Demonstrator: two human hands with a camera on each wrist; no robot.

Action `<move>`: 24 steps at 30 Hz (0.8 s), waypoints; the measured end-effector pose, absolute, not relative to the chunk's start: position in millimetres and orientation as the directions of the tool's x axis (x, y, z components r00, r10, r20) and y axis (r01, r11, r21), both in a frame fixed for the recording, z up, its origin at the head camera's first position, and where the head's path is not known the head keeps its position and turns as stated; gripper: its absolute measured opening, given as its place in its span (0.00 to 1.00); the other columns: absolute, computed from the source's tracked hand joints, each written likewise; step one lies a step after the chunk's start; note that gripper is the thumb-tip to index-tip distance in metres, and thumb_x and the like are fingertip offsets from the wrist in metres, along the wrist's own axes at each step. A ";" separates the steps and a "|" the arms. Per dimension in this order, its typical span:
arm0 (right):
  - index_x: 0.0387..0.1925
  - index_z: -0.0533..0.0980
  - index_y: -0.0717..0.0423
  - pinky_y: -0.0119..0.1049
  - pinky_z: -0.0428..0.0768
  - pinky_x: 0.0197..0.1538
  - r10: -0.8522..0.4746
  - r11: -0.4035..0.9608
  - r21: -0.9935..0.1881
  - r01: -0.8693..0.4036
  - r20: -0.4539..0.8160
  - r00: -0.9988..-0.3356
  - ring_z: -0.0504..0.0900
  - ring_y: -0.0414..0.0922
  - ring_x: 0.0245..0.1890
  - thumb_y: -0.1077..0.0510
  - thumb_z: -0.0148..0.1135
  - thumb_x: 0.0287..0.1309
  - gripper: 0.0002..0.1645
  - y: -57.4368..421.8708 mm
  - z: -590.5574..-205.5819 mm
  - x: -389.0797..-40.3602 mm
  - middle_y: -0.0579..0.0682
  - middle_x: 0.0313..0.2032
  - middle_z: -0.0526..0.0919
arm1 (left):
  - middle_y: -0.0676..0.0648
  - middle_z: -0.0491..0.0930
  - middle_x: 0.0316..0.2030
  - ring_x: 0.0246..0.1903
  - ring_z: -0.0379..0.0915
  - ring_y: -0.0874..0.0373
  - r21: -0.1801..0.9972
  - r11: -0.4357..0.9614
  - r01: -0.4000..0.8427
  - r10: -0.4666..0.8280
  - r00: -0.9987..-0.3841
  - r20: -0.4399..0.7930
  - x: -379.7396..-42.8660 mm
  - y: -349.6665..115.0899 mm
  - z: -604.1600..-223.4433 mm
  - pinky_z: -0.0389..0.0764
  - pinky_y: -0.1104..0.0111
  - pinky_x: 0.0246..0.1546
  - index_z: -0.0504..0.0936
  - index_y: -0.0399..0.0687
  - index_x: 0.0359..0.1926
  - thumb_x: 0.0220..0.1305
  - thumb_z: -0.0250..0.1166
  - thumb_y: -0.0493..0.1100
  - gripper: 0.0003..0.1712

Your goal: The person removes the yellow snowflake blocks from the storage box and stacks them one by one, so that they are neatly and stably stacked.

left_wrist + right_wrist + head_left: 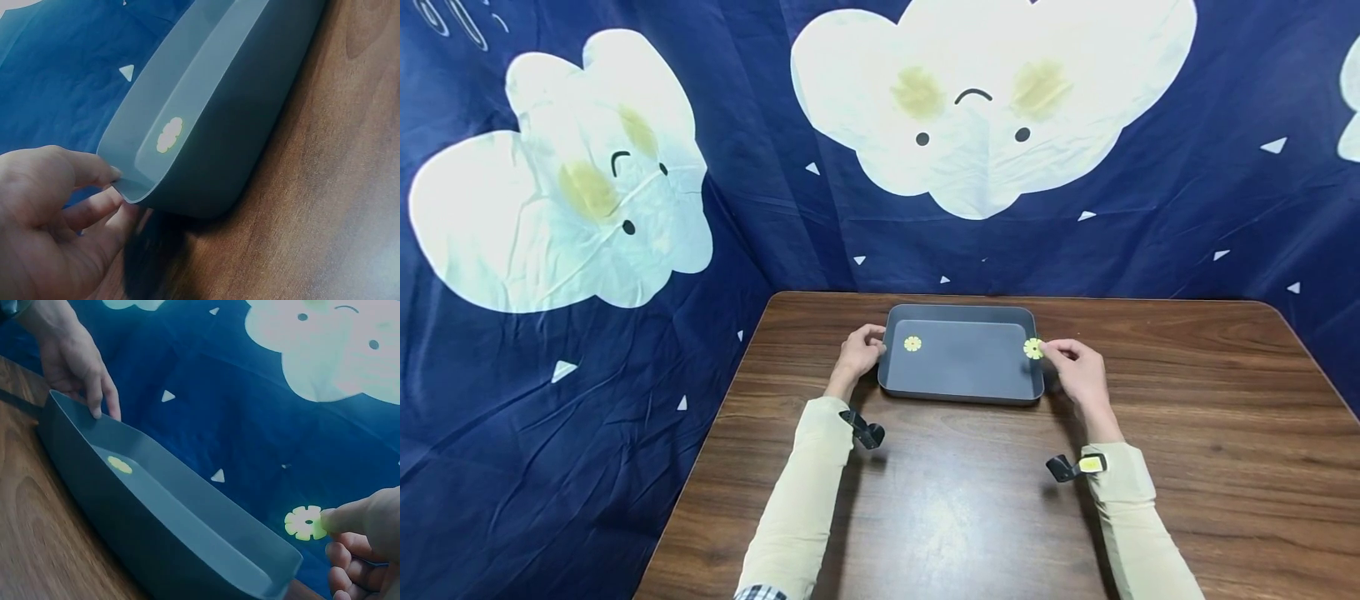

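Observation:
A dark grey rectangular tray (962, 358) sits on the wooden table. My left hand (859, 353) pinches the rim of its left end; in the left wrist view the thumb (94, 170) is on the inside of the wall, with fingers outside. One yellow flower-shaped disc (912, 343) lies flat on the tray floor near the left end. At the right end, my right hand (1078, 371) pinches a second yellow notched flower disc (306, 522) between thumb and forefinger. This disc has a small hole in its middle and is held up by the tray's right rim.
The brown wooden table (1210, 417) extends to the right and in front of the tray. A dark blue cloth (760, 167) printed with white clouds and triangles hangs behind and to the left. Black straps with small cameras (1063, 467) are on both wrists.

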State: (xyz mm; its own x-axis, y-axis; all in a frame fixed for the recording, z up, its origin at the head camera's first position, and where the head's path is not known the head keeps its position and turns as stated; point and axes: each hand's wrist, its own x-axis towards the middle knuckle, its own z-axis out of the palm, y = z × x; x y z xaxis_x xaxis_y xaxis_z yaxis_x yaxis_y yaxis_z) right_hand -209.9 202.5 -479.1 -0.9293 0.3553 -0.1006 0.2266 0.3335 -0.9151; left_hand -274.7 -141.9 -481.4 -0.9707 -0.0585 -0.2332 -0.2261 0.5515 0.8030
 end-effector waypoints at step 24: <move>0.34 0.80 0.49 0.25 0.69 0.35 0.503 0.193 -0.923 0.332 -0.197 -0.842 0.69 0.33 0.32 0.45 0.65 0.57 0.13 254.5 -495.3 -202.8 0.28 0.24 0.73 | 0.44 0.82 0.43 0.42 0.77 0.53 0.812 0.545 -0.208 -0.070 -0.977 -0.203 -273.2 -140.3 -481.6 0.76 0.63 0.47 0.76 0.49 0.58 0.61 0.60 0.35 0.23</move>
State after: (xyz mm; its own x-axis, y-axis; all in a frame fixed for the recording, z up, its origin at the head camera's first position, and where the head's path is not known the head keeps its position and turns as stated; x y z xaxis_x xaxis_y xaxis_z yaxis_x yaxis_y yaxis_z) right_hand -202.8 254.5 -495.3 -0.8417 0.5026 -0.1972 0.3317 0.1932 -0.9234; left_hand -273.2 -140.3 -481.6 -0.9767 -0.0700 -0.2027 -0.2076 0.5449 0.8124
